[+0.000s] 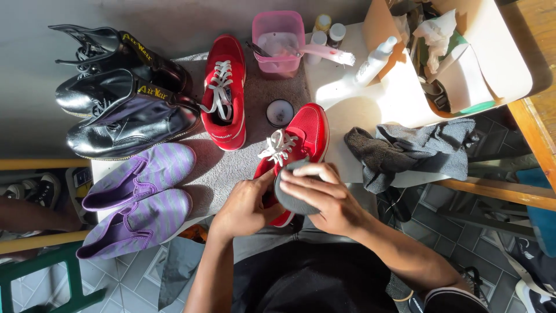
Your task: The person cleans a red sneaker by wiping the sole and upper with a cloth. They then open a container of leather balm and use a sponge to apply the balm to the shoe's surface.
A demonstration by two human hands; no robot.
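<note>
Fingers (313,174) of right hand (324,200) curled and closed over dark grey round cleaning pad (292,200), pressing it onto heel end of near red mesh lace-up sneaker (304,136). Left hand (243,206) wrapped around same sneaker's near left side, thumb and fingertips closed on upper, steadying it. Sneaker positioned on grey mat (231,165) at near centre of work surface, toe pointing far, white laces (278,146) tied. Step in hand, by judgement: wiping or buffing rear upper of sneaker. Next move calls for firm left-hand grip, rotation of sneaker to present an untreated panel, and even pad pressure. Matching red sneaker (225,93) lying far left of it, well apart; small round open tin (280,112) between the two. Pink plastic tub (278,40) at far centre. Crumpled grey cloth (417,150) to right. Black glossy leather boots (121,98) far left; purple striped slip-on shoes (136,200) near left.
</note>
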